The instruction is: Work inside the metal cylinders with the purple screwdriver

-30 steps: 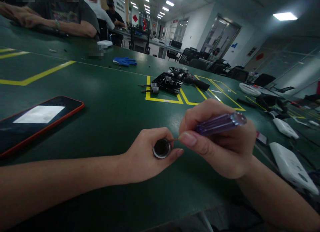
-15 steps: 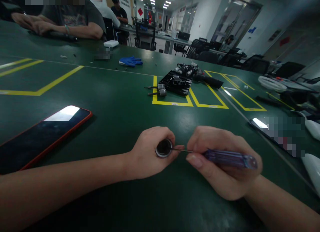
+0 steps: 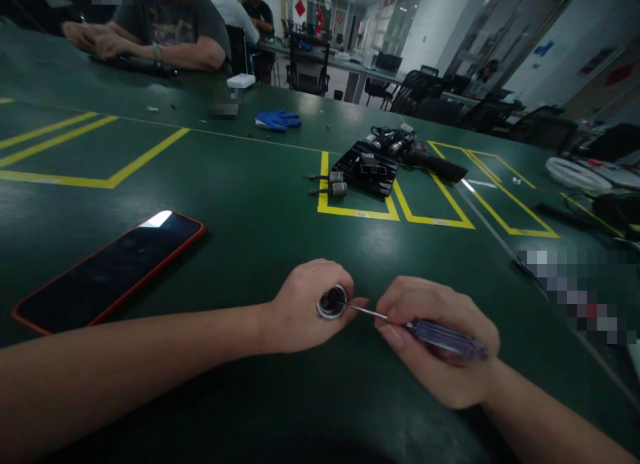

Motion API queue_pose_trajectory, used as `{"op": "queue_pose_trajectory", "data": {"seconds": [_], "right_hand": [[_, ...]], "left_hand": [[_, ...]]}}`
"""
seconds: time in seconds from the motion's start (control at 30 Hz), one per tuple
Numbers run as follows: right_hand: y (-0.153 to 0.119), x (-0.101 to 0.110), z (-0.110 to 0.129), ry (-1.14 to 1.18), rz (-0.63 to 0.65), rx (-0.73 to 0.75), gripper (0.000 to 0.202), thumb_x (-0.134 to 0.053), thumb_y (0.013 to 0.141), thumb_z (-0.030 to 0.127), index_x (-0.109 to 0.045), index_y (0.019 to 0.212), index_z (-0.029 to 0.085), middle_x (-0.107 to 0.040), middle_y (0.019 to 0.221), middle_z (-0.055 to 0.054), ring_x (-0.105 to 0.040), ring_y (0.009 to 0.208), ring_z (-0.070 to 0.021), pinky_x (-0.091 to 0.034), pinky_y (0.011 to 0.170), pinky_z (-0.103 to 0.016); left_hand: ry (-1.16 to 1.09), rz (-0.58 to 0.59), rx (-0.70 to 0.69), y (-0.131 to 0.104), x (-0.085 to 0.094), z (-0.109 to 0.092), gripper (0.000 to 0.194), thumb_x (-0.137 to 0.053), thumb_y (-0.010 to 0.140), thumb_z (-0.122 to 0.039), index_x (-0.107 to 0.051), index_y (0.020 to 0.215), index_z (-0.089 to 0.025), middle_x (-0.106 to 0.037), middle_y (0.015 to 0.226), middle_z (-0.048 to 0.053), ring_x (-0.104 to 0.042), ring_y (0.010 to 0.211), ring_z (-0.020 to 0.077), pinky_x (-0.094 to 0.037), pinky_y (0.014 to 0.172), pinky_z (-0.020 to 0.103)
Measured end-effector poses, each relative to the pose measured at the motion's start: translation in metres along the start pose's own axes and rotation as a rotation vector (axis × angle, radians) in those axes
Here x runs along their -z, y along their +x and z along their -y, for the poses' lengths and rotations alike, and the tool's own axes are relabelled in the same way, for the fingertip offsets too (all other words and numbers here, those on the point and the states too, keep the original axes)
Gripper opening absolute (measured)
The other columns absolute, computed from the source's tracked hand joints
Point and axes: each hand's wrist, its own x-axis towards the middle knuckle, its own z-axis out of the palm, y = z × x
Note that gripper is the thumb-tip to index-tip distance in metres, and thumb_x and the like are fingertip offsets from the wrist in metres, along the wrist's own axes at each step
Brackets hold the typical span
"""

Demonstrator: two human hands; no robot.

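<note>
My left hand (image 3: 310, 311) is closed around a small round part (image 3: 333, 302) with a silvery rim and a dark hollow inside, its open end facing up. My right hand (image 3: 440, 341) grips a screwdriver (image 3: 447, 339) by its translucent purple handle. The thin metal shaft points left, and its tip is at the rim or opening of the round part; how far in it reaches is hard to tell. Beyond my hands, two small metal cylinders with thin shafts (image 3: 339, 189) lie on the green table (image 3: 240, 251) beside a black bag (image 3: 367, 167).
A phone with a red edge (image 3: 115, 271) lies left of my hands. Cables and a black tool-like object sit by the bag. Farther off are a blue glove (image 3: 278, 120) and a white box (image 3: 241, 81). Across the table, a person's forearms (image 3: 130, 51) rest. A partly pixelated object lies right.
The view has shifted, so the table objects appear farther right. The screwdriver handle now tilts lower to the right, with its shaft still at the round part. Both hands keep their holds.
</note>
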Motion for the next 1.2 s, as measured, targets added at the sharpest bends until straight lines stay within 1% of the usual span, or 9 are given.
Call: {"op": "queue_pose_trajectory", "data": {"seconds": [0.13,0.2,0.27,0.4,0.57,0.73,0.87,1.07,1.2], "right_hand": [[-0.003,0.000,0.000,-0.026,0.034,-0.146,0.007,-0.058,0.073,0.009,-0.056,0.076,0.015,-0.061,0.067,-0.004,-0.059,0.059,-0.0133,-0.047,0.053,-0.027],[-0.005,0.001,0.000,-0.039,0.042,-0.209,0.004,-0.059,0.075,0.013,-0.056,0.075,0.015,-0.063,0.068,-0.003,-0.060,0.059,-0.0130,-0.047,0.054,-0.026],[-0.006,0.002,0.001,-0.040,0.038,-0.238,0.004,-0.060,0.076,0.014,-0.056,0.076,0.016,-0.063,0.068,-0.002,-0.060,0.060,-0.0128,-0.047,0.054,-0.026],[-0.005,0.005,0.000,-0.036,0.046,-0.212,0.006,-0.059,0.075,0.011,-0.055,0.077,0.015,-0.063,0.069,-0.003,-0.060,0.060,-0.0127,-0.047,0.054,-0.026],[-0.007,0.001,0.003,-0.109,0.033,-0.149,0.006,-0.055,0.074,0.008,-0.054,0.073,0.014,-0.061,0.063,-0.004,-0.056,0.055,-0.0117,-0.044,0.052,-0.026],[-0.011,-0.003,0.011,-0.088,0.037,-0.151,0.006,-0.054,0.072,0.008,-0.053,0.071,0.014,-0.061,0.064,-0.004,-0.056,0.057,-0.0116,-0.045,0.053,-0.026],[-0.013,-0.003,0.010,-0.104,0.030,-0.151,0.007,-0.053,0.073,0.008,-0.053,0.072,0.015,-0.061,0.064,-0.004,-0.057,0.056,-0.0120,-0.045,0.053,-0.026],[-0.012,-0.002,0.008,-0.134,-0.015,-0.195,0.006,-0.054,0.075,0.010,-0.053,0.072,0.016,-0.061,0.063,-0.003,-0.057,0.055,-0.0113,-0.046,0.051,-0.025],[-0.011,-0.004,0.013,-0.133,-0.077,-0.152,0.010,-0.051,0.073,0.008,-0.052,0.069,0.016,-0.059,0.059,-0.002,-0.056,0.053,-0.0116,-0.045,0.050,-0.025]], "left_hand": [[0.024,0.019,0.008,-0.003,-0.004,0.002,0.012,-0.058,0.074,-0.020,-0.051,0.066,-0.014,-0.053,0.059,-0.002,-0.049,0.053,0.0086,-0.038,0.051,0.020],[0.037,0.023,-0.022,-0.004,-0.005,0.002,0.013,-0.057,0.075,-0.022,-0.050,0.066,-0.015,-0.053,0.060,-0.003,-0.049,0.054,0.0087,-0.038,0.051,0.020],[0.051,0.044,-0.048,-0.005,-0.005,0.001,0.014,-0.057,0.075,-0.023,-0.051,0.067,-0.015,-0.054,0.061,-0.002,-0.050,0.055,0.0091,-0.038,0.052,0.020],[0.070,0.075,-0.057,-0.004,-0.005,-0.001,0.014,-0.056,0.077,-0.022,-0.051,0.066,-0.014,-0.054,0.059,-0.001,-0.050,0.055,0.0093,-0.038,0.053,0.021],[0.103,0.117,-0.050,-0.004,-0.006,-0.002,0.014,-0.057,0.076,-0.022,-0.051,0.066,-0.015,-0.054,0.060,-0.002,-0.050,0.056,0.0093,-0.037,0.053,0.021],[0.101,0.107,-0.060,-0.005,-0.007,-0.002,0.016,-0.055,0.078,-0.024,-0.050,0.065,-0.015,-0.052,0.059,-0.003,-0.048,0.053,0.0088,-0.036,0.052,0.020],[0.093,0.104,-0.083,-0.006,-0.007,0.001,0.016,-0.056,0.077,-0.025,-0.050,0.066,-0.015,-0.052,0.059,-0.003,-0.048,0.054,0.0090,-0.036,0.052,0.021],[0.094,0.109,-0.083,-0.006,-0.009,0.004,0.015,-0.055,0.077,-0.026,-0.050,0.067,-0.015,-0.053,0.060,-0.002,-0.049,0.055,0.0095,-0.036,0.053,0.021],[0.086,0.125,-0.071,-0.005,-0.010,0.002,0.017,-0.055,0.078,-0.026,-0.049,0.066,-0.016,-0.052,0.060,-0.003,-0.048,0.054,0.0092,-0.036,0.053,0.022]]}}
